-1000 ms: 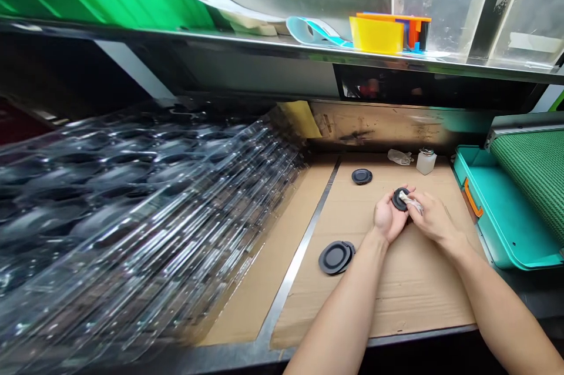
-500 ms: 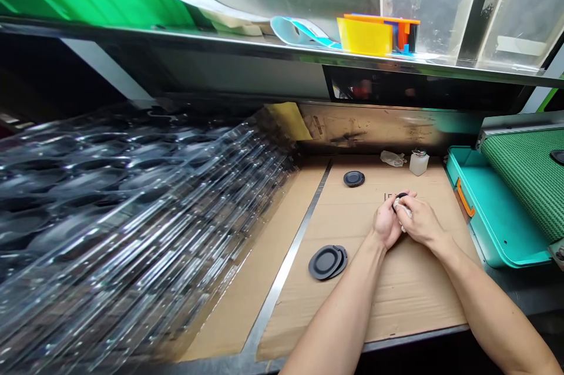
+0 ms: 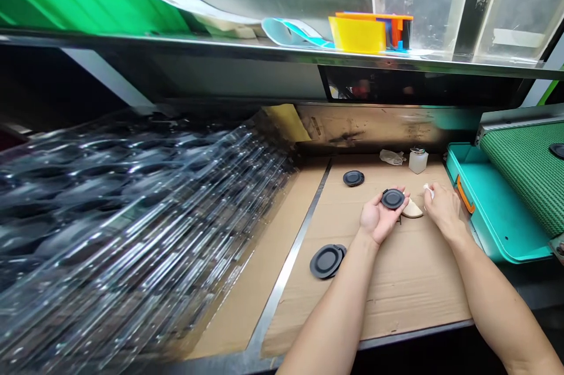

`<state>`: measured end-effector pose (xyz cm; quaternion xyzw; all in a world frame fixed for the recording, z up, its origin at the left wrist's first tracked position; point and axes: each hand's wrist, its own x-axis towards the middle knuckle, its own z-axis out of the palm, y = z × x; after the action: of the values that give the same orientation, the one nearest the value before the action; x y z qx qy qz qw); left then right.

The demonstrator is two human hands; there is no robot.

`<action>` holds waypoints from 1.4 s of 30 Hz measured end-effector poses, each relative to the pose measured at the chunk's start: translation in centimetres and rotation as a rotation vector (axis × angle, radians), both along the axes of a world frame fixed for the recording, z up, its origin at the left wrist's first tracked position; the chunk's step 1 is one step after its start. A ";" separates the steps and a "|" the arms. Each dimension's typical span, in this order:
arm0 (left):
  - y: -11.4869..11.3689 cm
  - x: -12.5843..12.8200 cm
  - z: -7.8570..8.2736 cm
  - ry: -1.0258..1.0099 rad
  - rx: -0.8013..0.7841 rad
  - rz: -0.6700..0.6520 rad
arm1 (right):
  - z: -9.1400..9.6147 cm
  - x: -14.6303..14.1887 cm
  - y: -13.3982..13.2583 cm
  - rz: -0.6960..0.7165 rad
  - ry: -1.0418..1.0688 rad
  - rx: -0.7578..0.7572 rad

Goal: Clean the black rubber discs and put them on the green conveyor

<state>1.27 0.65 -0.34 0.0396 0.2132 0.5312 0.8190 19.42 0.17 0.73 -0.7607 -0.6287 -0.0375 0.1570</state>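
My left hand [image 3: 378, 219] lies palm up and holds a round black rubber disc [image 3: 392, 198] on its fingers. My right hand [image 3: 443, 210] is a little to the right, pinching a small white cloth [image 3: 428, 190] at its fingertips. Between the hands, a beige wedge of soft material [image 3: 412, 209] lies on the cardboard sheet [image 3: 396, 287], touching neither hand. Another black disc [image 3: 353, 178] sits further back, and a small stack of larger black discs [image 3: 326, 261] lies to the front left of my left hand.
Stacked clear plastic trays [image 3: 132, 210] fill the left side. A metal strip [image 3: 286, 269] runs along the cardboard. At the back stand a plastic bottle [image 3: 418, 161] and a crumpled bag [image 3: 391, 157]. On the right are a teal tray [image 3: 493, 204] and green mesh belt [image 3: 524, 175].
My hands have come apart. The left has opened palm up with the disc on it, the right has moved right with the white cloth, and the beige wedge now shows on the cardboard.
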 end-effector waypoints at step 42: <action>-3.0 1.7 1.1 0.760 0.542 0.497 | -1.2 -3.0 -1.2 0.360 0.024 -0.104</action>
<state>2.96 -2.37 0.74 0.3879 0.3532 0.6935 0.4938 16.43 -0.98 -0.43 -0.6433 -0.7539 0.0328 0.1293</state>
